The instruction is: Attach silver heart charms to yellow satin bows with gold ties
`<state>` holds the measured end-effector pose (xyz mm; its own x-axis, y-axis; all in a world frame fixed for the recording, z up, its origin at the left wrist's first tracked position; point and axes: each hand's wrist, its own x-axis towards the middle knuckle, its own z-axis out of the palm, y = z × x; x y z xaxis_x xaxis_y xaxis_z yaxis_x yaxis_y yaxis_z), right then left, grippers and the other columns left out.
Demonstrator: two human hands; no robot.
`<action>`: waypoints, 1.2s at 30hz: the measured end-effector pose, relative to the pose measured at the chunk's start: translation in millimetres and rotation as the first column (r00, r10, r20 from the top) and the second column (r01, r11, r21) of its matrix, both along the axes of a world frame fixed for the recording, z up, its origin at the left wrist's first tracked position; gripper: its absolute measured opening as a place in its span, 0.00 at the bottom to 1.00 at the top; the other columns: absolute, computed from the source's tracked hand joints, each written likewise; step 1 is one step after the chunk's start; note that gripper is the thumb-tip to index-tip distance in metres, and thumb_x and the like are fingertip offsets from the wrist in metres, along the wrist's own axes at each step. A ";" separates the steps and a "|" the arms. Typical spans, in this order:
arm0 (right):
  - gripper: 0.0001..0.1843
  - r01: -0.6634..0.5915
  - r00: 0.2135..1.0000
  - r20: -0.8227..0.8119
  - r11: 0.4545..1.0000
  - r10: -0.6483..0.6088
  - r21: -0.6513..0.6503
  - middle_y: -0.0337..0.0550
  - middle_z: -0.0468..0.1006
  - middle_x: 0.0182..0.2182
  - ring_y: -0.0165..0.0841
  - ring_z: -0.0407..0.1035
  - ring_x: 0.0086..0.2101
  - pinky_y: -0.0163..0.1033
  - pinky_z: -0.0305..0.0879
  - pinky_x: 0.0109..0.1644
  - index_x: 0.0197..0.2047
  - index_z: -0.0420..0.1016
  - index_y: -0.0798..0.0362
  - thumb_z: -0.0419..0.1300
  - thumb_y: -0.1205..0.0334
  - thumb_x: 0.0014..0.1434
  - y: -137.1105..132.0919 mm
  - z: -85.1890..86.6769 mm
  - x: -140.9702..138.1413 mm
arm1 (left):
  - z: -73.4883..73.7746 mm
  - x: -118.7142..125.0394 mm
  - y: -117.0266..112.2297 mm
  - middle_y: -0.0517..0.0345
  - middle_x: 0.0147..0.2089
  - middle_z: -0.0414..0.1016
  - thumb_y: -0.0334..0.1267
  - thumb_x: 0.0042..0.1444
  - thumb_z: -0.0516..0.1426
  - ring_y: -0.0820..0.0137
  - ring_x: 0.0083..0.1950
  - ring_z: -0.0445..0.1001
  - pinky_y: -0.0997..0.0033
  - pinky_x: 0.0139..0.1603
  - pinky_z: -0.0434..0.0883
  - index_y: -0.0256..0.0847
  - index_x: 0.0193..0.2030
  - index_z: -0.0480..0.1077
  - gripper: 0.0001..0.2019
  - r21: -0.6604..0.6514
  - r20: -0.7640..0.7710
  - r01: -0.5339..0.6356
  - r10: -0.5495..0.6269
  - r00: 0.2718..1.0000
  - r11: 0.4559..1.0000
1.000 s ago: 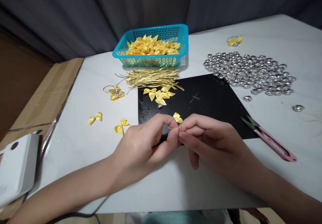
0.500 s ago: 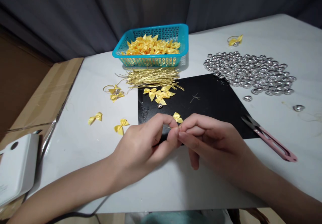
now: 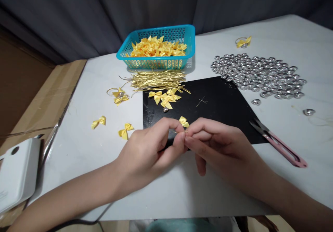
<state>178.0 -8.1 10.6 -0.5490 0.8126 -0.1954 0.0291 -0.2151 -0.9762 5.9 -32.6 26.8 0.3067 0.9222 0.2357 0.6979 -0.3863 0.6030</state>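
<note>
My left hand (image 3: 152,145) and my right hand (image 3: 223,147) meet fingertip to fingertip over the near edge of a black mat (image 3: 221,103). Both pinch a thin gold cord (image 3: 186,132); only a short bit shows and the fingers hide the rest. Just beyond the fingertips lies a yellow ribbon bow (image 3: 184,121). More yellow bows (image 3: 166,100) and a silver heart bead (image 3: 165,109) rest farther back on the mat. A bundle of gold cords (image 3: 158,80) lies behind them.
A blue basket (image 3: 156,57) of yellow bows stands at the back. Many silver heart beads (image 3: 257,74) are spread at right. Pink-handled snips (image 3: 282,147) lie partly on the mat. Bows tied with hearts (image 3: 119,94) sit at left, near a white device (image 3: 19,176).
</note>
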 end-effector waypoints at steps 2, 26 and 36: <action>0.12 -0.003 1.000 -0.001 1.000 0.003 -0.009 0.30 0.69 0.19 0.20 0.62 0.15 0.24 0.61 0.18 0.30 0.66 0.52 0.60 0.54 0.59 0.2 0.1 0.1 | 0.0 0.3 0.3 0.75 0.17 0.45 0.32 0.60 0.54 0.83 0.15 0.48 0.87 0.16 0.50 0.41 0.37 0.65 0.01 -0.001 0.000 0.003 -0.003 1.000 1.000; 0.14 0.010 1.000 -0.007 1.000 -0.010 0.015 0.31 0.69 0.18 0.21 0.61 0.15 0.26 0.62 0.18 0.29 0.67 0.51 0.60 0.51 0.58 0.0 1.2 -1.0 | 0.9 -0.2 0.6 0.75 0.16 0.48 0.34 0.60 0.53 0.81 0.14 0.51 0.82 0.15 0.50 0.41 0.37 0.67 0.02 -0.031 -0.013 -0.027 0.027 1.000 0.999; 0.16 0.006 1.000 0.019 1.000 -0.006 0.018 0.32 0.69 0.18 0.22 0.62 0.15 0.27 0.62 0.17 0.28 0.66 0.51 0.60 0.48 0.57 0.2 1.4 0.3 | 1.2 -0.1 0.3 0.74 0.16 0.48 0.34 0.60 0.53 0.81 0.14 0.50 0.82 0.15 0.50 0.42 0.37 0.67 0.02 -0.032 -0.003 -0.016 0.016 1.000 0.999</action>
